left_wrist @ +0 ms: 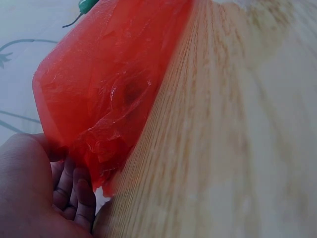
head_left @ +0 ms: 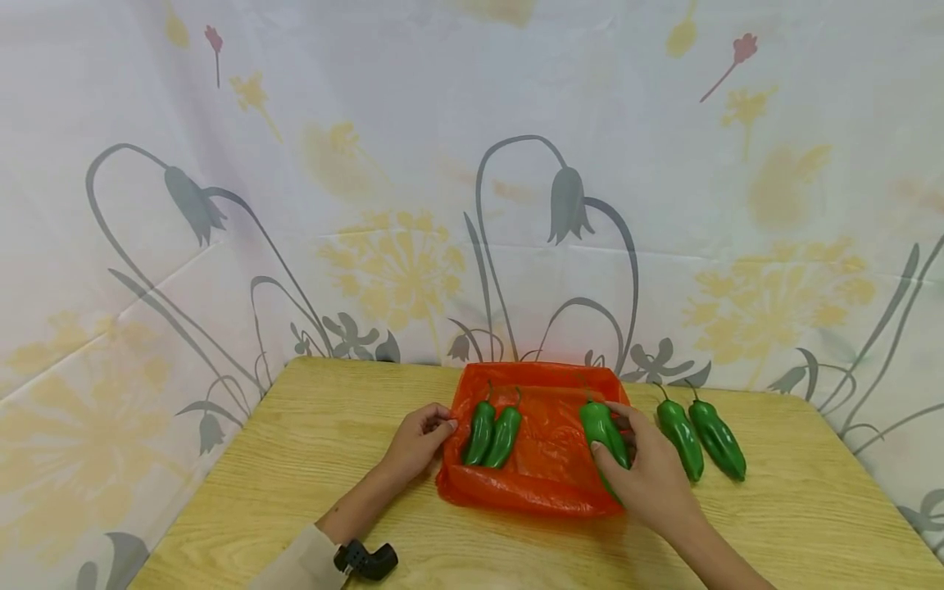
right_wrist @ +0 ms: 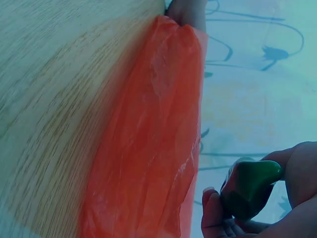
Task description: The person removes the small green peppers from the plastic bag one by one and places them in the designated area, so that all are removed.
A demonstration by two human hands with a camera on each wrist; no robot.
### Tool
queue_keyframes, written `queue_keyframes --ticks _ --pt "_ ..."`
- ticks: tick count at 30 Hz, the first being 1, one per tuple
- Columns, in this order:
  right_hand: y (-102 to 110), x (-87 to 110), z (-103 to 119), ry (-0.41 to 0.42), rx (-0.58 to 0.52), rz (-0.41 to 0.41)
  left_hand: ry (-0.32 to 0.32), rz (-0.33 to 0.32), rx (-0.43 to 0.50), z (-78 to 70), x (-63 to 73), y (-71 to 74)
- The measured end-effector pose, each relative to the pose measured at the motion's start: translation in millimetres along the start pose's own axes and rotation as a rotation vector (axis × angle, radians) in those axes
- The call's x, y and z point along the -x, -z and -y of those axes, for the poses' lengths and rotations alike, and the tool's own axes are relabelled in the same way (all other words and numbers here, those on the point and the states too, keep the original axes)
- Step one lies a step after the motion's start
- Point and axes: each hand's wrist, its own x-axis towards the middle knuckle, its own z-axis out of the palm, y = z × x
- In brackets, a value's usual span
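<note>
A red plastic bag (head_left: 546, 496) lies spread wide on the table, its sides standing up like a shallow box. Inside it, at the left, two green peppers (head_left: 481, 433) lie side by side. My left hand (head_left: 417, 442) pinches the bag's left edge between thumb and fingers, also seen in the left wrist view. Over the bag's right side, my right hand (head_left: 649, 471) holds another green pepper (head_left: 601, 426), thumb on the near side and fingers behind. The right wrist view shows this pepper's tip (right_wrist: 257, 183) above the bag's rim.
Two more green peppers (head_left: 680, 438) lie on the wooden table (head_left: 347, 401) right of the bag, beside my right hand. A flower-printed cloth (head_left: 442, 205) hangs behind and along the sides of the table. A black strap piece (head_left: 365, 560) sits at my left wrist.
</note>
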Motion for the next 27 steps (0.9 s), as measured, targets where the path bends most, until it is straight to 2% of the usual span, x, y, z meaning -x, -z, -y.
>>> queue_keyframes --ticks 10,19,27 --pt "17 3.9 -14 -0.033 0.052 -0.013 0.004 0.005 -0.008 1.5 -1.6 -0.5" --pt "41 -5.6 -28 -0.075 0.082 -0.024 0.002 -0.002 -0.013 0.8 -2.6 0.1" --pt "50 -12.0 -49 -0.074 0.11 -0.103 -0.001 0.001 -0.024 3.1 -2.3 0.4"
